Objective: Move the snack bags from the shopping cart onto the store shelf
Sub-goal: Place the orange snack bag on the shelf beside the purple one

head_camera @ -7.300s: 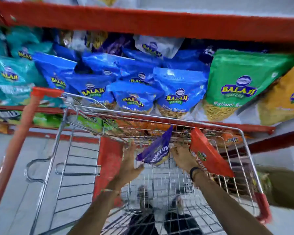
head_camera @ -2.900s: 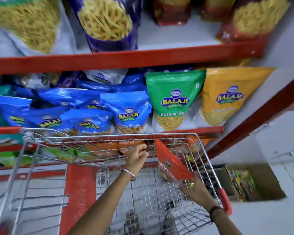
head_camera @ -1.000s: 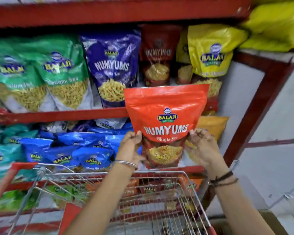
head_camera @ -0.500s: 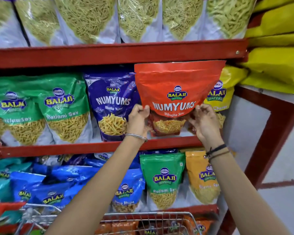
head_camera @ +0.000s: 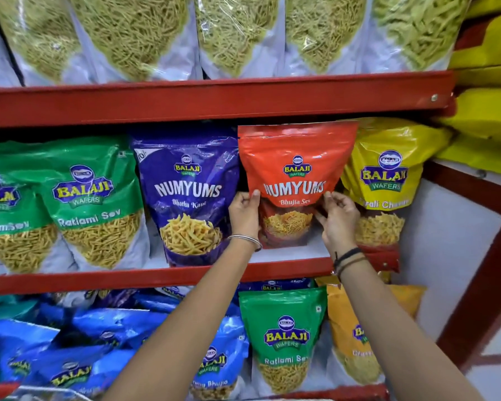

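Observation:
An orange-red Numyums snack bag stands upright on the middle red shelf, between a purple Numyums bag and a yellow Balaji bag. My left hand pinches its lower left side and my right hand grips its lower right side. Whether its base rests on the shelf board is hidden behind my hands. Only a thin strip of the shopping cart's wire rim shows at the bottom left.
Green Ratlami Sev bags fill the left of the middle shelf. Large clear bags of sev line the shelf above. Blue bags, a green bag and an orange-yellow bag sit below. A red upright post stands at the right.
Both hands have carried the orange-red bag from the cart up and in under the upper shelf, into the gap between the purple and yellow bags. The view has risen with it.

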The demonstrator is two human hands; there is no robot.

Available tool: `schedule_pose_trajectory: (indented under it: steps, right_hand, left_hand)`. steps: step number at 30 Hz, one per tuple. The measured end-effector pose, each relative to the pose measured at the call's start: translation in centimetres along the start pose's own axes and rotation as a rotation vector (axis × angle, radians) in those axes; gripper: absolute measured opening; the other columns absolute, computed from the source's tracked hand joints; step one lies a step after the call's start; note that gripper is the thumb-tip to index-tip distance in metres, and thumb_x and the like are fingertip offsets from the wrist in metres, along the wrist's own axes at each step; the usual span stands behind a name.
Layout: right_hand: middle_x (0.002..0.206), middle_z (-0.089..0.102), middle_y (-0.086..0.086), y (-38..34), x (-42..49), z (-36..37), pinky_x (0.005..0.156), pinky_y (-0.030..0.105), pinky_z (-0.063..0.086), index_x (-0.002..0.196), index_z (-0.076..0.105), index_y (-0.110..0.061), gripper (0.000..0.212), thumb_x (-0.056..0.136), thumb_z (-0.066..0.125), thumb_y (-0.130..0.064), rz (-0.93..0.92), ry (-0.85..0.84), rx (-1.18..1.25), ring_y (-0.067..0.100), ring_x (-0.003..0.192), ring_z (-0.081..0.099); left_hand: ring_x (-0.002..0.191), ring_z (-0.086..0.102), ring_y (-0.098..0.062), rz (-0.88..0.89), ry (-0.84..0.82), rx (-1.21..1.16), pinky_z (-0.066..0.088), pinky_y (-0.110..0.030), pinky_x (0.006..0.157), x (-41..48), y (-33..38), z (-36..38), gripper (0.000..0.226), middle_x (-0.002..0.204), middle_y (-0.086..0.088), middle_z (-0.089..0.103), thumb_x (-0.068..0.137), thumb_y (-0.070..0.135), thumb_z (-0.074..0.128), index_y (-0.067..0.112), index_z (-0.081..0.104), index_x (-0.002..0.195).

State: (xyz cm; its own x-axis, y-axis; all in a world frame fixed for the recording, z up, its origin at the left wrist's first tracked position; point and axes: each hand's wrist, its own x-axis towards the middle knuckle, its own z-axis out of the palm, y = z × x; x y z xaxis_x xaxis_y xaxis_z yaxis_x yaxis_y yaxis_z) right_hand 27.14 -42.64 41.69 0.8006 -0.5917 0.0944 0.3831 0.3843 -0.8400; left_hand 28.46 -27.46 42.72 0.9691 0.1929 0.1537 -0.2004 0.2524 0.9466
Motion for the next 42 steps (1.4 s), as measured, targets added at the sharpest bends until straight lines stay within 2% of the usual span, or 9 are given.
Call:
schedule_pose_trajectory:
  steps: [3, 5, 11, 14, 21, 29, 34, 39, 42]
  right_hand:
    - [0.1, 0.061, 0.012, 0.3, 0.8, 1.2, 0.086, 0.044, 0.053, 0.074, 0.056, -0.019, 0.017, 0.089, 0.057, -0.013, -0.016, 0.054, -0.076, 0.02, 0.091, 0.059]
    - [0.098, 0.06, 0.01, 0.4, 1.3, 1.9, 0.088, 0.045, 0.052, 0.077, 0.056, -0.017, 0.013, 0.09, 0.056, -0.017, -0.021, 0.061, -0.144, 0.02, 0.091, 0.058]
    - [0.131, 0.055, 0.014, 1.0, 1.8, -0.1, 0.097, 0.032, 0.042, 0.125, 0.05, -0.005, 0.048, 0.096, 0.037, -0.04, 0.061, -0.103, -0.194, 0.023, 0.122, 0.05]
    - [0.138, 0.052, 0.011, 1.5, 1.4, -1.6, 0.101, 0.036, 0.036, 0.132, 0.048, -0.007, 0.064, 0.092, 0.028, -0.054, 0.125, -0.182, -0.315, 0.023, 0.125, 0.049]
    - [0.143, 0.046, 0.012, 1.5, 0.5, -2.4, 0.105, 0.035, 0.032, 0.135, 0.044, -0.011, 0.077, 0.088, 0.018, -0.065, 0.149, -0.322, -0.475, 0.024, 0.13, 0.044]
    - [0.118, 0.064, 0.011, 0.6, -0.7, -4.0, 0.105, 0.052, 0.039, 0.105, 0.063, -0.019, 0.101, 0.052, 0.02, -0.093, 0.096, -0.317, -0.649, 0.027, 0.112, 0.057]
    - [0.11, 0.067, 0.022, 0.2, -1.6, -5.3, 0.101, 0.058, 0.042, 0.102, 0.066, -0.012, 0.104, 0.055, 0.02, -0.094, 0.08, -0.338, -0.688, 0.038, 0.104, 0.062]
    - [0.085, 0.071, 0.0, -0.9, -2.9, -5.4, 0.098, 0.044, 0.046, 0.085, 0.066, -0.024, 0.068, 0.081, 0.018, -0.072, 0.07, -0.379, -0.607, 0.015, 0.083, 0.068]
    - [0.112, 0.068, 0.008, -0.1, -4.1, -6.2, 0.106, 0.042, 0.039, 0.105, 0.064, -0.016, 0.066, 0.089, 0.019, -0.061, 0.023, -0.377, -0.553, 0.02, 0.105, 0.063]
  left_hand:
    - [0.092, 0.061, -0.021, 0.052, 0.045, 0.033, 0.049, -0.054, 0.095, 0.5, 0.1, 0.5, 0.01, 0.097, -0.006, 0.065, 0.086, 0.03, 0.057, 0.022, 0.052, 0.083]
    - [0.114, 0.055, -0.03, 0.047, 0.059, 0.077, 0.043, -0.057, 0.102, 0.7, -0.2, 0.5, 0.028, 0.122, -0.013, 0.059, 0.088, 0.036, 0.053, 0.016, 0.049, 0.107]
    - [0.127, 0.043, -0.025, 0.172, -0.19, 0.305, 0.034, -0.034, 0.095, 0.2, -2.3, -2.0, 0.044, 0.129, 0.005, 0.041, 0.093, 0.047, 0.026, 0.025, 0.032, 0.131]
    - [0.134, 0.027, -0.014, 0.123, -0.335, 0.363, 0.026, -0.037, 0.108, -0.1, -3.2, -3.2, 0.082, 0.143, 0.009, 0.026, 0.07, 0.079, 0.014, 0.037, 0.017, 0.141]
    - [0.145, 0.016, -0.027, 0.028, -0.537, 0.458, 0.027, -0.062, 0.112, -0.5, -2.6, -4.2, 0.099, 0.16, 0.002, 0.004, 0.045, 0.095, 0.01, 0.057, -0.001, 0.136]
    - [0.141, 0.028, -0.027, 0.007, -0.545, 0.518, 0.051, -0.043, 0.091, -1.1, -2.2, -5.3, 0.081, 0.159, 0.001, 0.015, 0.045, 0.095, 0.004, 0.072, 0.002, 0.123]
    - [0.141, 0.027, -0.027, -0.016, -0.556, 0.517, 0.05, -0.024, 0.072, -2.1, -1.5, -5.9, 0.076, 0.159, 0.002, 0.014, 0.05, 0.094, 0.003, 0.072, 0.006, 0.123]
    - [0.141, 0.028, -0.028, 0.0, -0.613, 0.564, 0.048, -0.048, 0.099, -3.7, -0.7, -6.4, 0.071, 0.159, 0.005, 0.013, 0.058, 0.09, 0.004, 0.069, 0.005, 0.126]
    - [0.14, 0.03, -0.025, 0.051, -0.573, 0.61, 0.038, -0.055, 0.108, -4.5, -1.0, -6.6, 0.076, 0.157, 0.005, 0.02, 0.06, 0.09, 0.007, 0.064, 0.009, 0.131]
